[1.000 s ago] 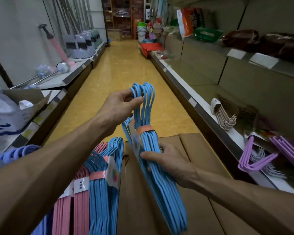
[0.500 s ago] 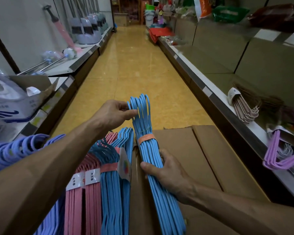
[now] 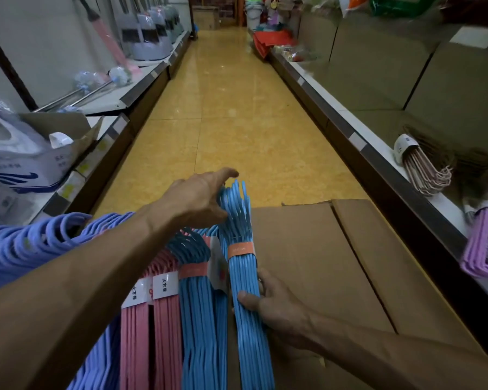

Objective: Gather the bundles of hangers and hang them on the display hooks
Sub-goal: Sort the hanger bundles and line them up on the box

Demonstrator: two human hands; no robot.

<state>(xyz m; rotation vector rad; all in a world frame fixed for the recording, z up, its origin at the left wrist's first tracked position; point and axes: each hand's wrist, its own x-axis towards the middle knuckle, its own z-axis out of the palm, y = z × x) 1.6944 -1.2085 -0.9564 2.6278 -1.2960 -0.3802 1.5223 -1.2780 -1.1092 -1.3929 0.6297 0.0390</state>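
Hangers in a blue bundle lie lengthwise along the left edge of a closed cardboard box, and both hands are on them. The right hand is clamped around the shafts below the orange paper band, thumb over the top and fingers underneath. The left hand rests with fingers spread and loose over the hook ends, touching them rather than gripping.

Just left of this bundle sits a second blue bundle, then two pink bundles with white labels, all lying side by side. Further left, under the left forearm, a heap of lavender hangers spreads toward the shelf edge.

On the right-hand shelf, a pale banded bundle and a purple bundle lie flat; whether any display hook stands there I cannot tell.

By the look of it, gathering is partly done: several bundles are collected in a row, but none of them appears hung, so the hanging itself seems wholly ahead.
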